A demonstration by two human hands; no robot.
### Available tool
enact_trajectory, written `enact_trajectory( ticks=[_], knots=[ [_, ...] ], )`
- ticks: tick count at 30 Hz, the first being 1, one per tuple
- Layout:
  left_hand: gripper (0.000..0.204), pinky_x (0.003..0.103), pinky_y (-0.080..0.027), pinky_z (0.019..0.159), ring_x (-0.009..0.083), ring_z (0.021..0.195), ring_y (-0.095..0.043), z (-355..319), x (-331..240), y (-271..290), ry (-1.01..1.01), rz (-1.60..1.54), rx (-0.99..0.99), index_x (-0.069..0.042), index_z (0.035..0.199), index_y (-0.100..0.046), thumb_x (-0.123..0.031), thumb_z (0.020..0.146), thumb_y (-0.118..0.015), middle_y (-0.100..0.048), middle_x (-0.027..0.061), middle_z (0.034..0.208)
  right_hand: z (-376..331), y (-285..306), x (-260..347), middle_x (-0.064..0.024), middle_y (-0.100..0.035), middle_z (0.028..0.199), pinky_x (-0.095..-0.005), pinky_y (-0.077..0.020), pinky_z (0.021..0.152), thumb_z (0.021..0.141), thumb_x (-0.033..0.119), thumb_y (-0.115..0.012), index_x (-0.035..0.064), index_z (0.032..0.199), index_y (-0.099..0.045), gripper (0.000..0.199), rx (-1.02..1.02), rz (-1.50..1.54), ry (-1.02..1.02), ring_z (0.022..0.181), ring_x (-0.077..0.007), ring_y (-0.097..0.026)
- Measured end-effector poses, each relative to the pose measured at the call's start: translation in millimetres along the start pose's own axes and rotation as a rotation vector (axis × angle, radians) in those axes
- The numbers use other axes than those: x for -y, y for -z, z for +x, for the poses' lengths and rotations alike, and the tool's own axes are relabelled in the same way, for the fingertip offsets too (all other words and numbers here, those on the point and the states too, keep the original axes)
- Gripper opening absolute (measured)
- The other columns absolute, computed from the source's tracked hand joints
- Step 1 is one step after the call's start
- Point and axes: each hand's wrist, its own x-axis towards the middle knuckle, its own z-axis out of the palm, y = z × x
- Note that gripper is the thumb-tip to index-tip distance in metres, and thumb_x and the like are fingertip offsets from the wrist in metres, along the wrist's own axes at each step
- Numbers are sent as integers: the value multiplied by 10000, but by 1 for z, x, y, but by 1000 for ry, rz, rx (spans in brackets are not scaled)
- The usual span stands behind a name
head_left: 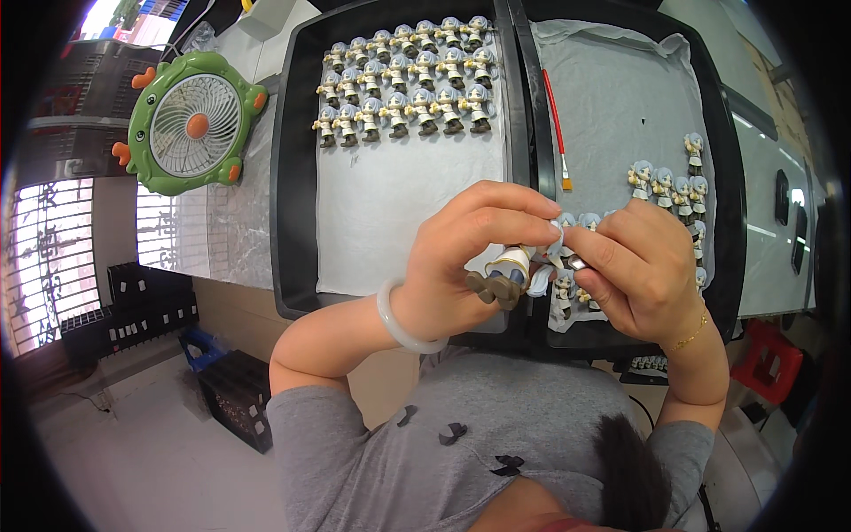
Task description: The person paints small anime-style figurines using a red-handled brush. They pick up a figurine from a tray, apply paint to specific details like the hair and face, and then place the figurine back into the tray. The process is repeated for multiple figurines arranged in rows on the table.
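Two black trays [297,177] fill the upper frame, rows of figurines [403,80] upper centre. At centre, the left hand [461,257] pinches a figurine [507,270] sideways; the right hand [643,266], fingers closed, presses a cloth [554,253] to it. It looks light, rigid and breakable; hold it by the body.

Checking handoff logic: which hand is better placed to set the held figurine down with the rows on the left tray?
Left, probably. The left hand grips the figurine by its body and is over the left tray; the right hand only pinches at its head end, above the right tray.
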Motion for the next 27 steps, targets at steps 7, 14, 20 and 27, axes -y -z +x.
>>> enact_trajectory(
  ticks=[7, 14, 20, 27],
  knots=[
    [379, 305, -432, 788, 226, 948, -525, 3, 1, 2, 23, 15, 2, -29, 965, -529, 29, 623, -681, -526, 150, 1028, 1, 0, 1, -19, -424, 665, -297, -335, 500, 657, 227, -631, 85, 886, -591, 273, -17, -61, 6, 589, -180, -429],
    [388, 310, -436, 799, 234, 960, -523, 1, -1, 1, 41, -29, -2, -30, 972, -527, 58, 622, -670, -518, 154, 1047, 0, 1, -1, -20, -422, 639, -293, -332, 478, 675, 232, -619, 76, 871, -592, 251, -37, -1, 13, 561, -179, -423],
    [389, 309, -438, 802, 236, 971, -519, 3, 0, 0, 42, -35, 17, -28, 972, -528, 69, 622, -668, -519, 153, 1047, -1, 1, -1, -18, -422, 628, -295, -337, 470, 675, 226, -618, 77, 856, -588, 237, 2, -7, -7, 550, -177, -423],
    [385, 308, -442, 786, 229, 958, -525, 3, 3, 0, 12, -12, -24, -34, 955, -538, 65, 612, -681, -536, 141, 1030, 2, 1, 0, -23, -425, 639, -300, -333, 485, 668, 209, -623, 79, 865, -588, 239, 11, -24, -16, 561, -184, -424]
  ],
)
